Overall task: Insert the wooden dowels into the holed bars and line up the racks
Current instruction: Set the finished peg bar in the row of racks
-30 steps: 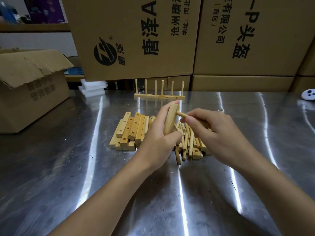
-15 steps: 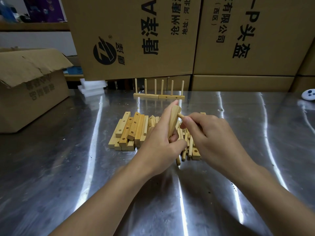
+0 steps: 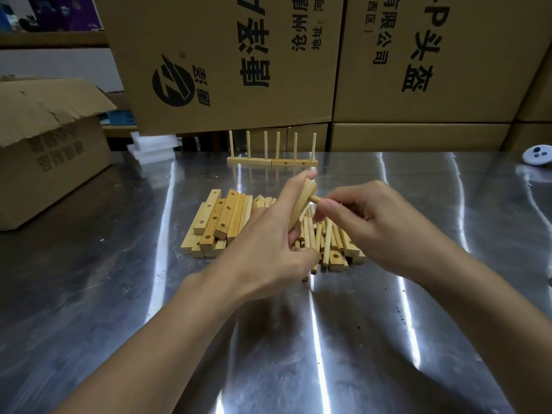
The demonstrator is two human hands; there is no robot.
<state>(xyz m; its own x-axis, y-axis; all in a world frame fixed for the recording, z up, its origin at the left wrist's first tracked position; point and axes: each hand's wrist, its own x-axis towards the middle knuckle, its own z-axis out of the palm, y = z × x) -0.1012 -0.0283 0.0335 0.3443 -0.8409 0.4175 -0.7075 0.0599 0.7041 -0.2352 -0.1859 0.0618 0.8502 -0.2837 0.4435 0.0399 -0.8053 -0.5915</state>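
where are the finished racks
In the head view, the finished racks stand end to end at the far edge of the table, centre, behind the pile of bars.

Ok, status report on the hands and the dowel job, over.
Left hand grips holed bar. Right hand pinches dowel, end against bar's face. Nothing blocking; finished racks stand behind.

Racks (image 3: 272, 160) behind bars (image 3: 218, 224), dowels (image 3: 325, 240)
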